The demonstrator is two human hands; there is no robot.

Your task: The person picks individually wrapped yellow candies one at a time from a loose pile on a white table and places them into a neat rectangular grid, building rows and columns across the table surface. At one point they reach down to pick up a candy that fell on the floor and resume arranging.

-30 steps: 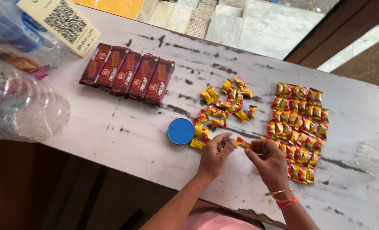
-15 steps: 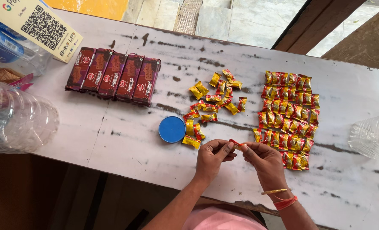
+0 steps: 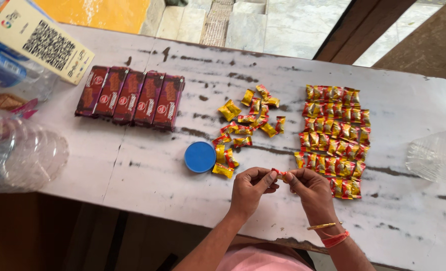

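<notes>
At counter [image 3: 147, 170] edge: one sweet [image 3: 279, 173] still pinched between left hand [image 3: 251, 186] and right hand [image 3: 308, 187], as half a second earlier; blue lid [image 3: 200, 157] beside, unmoved.

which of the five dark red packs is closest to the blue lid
The rightmost dark red pack in the row; the other four lie farther left of the blue lid.

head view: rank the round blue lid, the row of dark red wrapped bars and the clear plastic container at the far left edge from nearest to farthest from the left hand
From the left hand:
1. Round blue lid, on the white table just left of the hand.
2. Row of dark red wrapped bars, farther up and to the left.
3. Clear plastic container, at the table's far left edge.
</notes>
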